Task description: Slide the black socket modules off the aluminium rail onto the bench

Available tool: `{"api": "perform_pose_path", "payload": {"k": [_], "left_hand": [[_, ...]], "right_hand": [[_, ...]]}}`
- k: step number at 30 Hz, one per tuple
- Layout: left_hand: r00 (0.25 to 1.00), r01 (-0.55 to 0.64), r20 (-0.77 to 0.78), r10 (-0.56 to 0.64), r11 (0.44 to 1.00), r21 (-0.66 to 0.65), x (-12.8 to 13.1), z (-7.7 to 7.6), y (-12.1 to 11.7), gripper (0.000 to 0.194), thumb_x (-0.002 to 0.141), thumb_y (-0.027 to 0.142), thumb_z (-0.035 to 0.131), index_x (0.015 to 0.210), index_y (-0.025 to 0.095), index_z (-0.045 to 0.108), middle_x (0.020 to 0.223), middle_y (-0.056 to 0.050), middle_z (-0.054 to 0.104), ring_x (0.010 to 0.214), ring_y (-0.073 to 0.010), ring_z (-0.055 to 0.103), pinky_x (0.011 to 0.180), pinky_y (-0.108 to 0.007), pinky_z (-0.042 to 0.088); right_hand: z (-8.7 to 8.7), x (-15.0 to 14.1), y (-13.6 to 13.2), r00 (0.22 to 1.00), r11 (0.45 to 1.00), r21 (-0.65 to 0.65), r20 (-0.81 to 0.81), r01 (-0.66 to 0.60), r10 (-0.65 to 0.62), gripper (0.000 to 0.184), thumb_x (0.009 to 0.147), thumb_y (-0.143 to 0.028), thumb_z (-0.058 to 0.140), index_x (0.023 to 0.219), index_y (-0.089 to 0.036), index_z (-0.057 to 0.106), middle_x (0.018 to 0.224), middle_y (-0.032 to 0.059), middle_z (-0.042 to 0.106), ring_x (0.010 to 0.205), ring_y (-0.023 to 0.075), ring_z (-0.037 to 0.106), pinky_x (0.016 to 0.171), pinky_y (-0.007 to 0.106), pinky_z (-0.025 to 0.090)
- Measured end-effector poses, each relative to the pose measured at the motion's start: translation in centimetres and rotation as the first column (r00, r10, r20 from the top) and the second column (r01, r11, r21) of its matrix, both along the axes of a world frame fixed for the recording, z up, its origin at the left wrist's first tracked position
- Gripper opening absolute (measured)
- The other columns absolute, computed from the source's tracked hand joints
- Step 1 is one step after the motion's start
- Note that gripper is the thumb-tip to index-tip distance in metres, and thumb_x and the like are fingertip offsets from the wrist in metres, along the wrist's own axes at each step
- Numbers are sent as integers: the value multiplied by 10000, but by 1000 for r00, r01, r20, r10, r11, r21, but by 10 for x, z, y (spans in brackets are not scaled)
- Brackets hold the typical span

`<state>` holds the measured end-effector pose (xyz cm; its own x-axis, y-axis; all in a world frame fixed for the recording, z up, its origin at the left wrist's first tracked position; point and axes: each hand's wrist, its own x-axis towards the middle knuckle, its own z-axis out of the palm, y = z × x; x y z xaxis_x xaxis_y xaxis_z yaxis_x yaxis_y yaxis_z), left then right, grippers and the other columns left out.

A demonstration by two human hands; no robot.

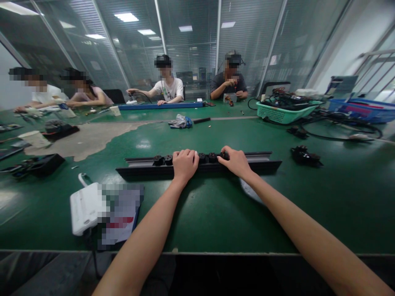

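A long dark rail [262, 164] lies across the green table [216, 205] in front of me, with several small black socket modules [163, 160] set along its channel. My left hand [184, 163] rests on the rail near its middle, fingers curled over the top and covering a module. My right hand [235, 161] sits just to the right, fingertips pinching a black module [224, 156] in the channel. Two more modules [207, 157] show between the hands.
A white device [86, 207] and papers lie at the near left. Loose black parts [305, 156] sit to the right, with a teal basket [284, 113] of cables and a blue bin [361, 110] behind. Several people work at the far side; a blue rail [160, 106] lies there.
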<state>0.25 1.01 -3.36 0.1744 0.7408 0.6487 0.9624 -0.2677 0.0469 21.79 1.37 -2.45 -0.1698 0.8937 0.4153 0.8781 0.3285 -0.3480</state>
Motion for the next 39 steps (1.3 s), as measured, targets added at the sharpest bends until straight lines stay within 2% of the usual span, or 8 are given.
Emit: {"api": "perform_pose_path", "payload": {"k": [9,21,32,39], "left_hand": [[1000,0,-2,0,1000,-8,-1,0,0,387,1028,333,343,855,219,670,931,-90,729,908,-252,629,852,-427,351],[1000,1,4,-1,1000,-9,0,0,0,399,1030,332,337,848,218,672,925,-87,725,902,-250,628,845,-427,346],[1000,6,1,-6,1000,-5,0,0,0,394,1031,332,341,836,215,662,919,-86,725,894,-246,628,845,-424,345],[1000,-21,-20,21,1000,8,0,-1,1,387,1032,330,348,827,216,657,912,-74,729,895,-237,630,838,-414,350]], "right_hand": [[-9,7,2,996,996,53,-44,-75,77,268,938,-436,514,1031,-209,620,920,73,727,829,236,648,799,338,353],[-16,5,2,998,996,82,-49,-23,28,258,948,-427,500,1019,-207,615,968,94,731,948,270,647,832,360,321],[-14,6,1,998,997,70,-56,-10,14,229,942,-400,499,999,-208,609,962,91,730,949,265,649,826,354,319],[-15,5,1,998,994,114,-61,2,5,213,934,-376,502,980,-200,614,940,93,730,926,263,647,804,352,309]]}}
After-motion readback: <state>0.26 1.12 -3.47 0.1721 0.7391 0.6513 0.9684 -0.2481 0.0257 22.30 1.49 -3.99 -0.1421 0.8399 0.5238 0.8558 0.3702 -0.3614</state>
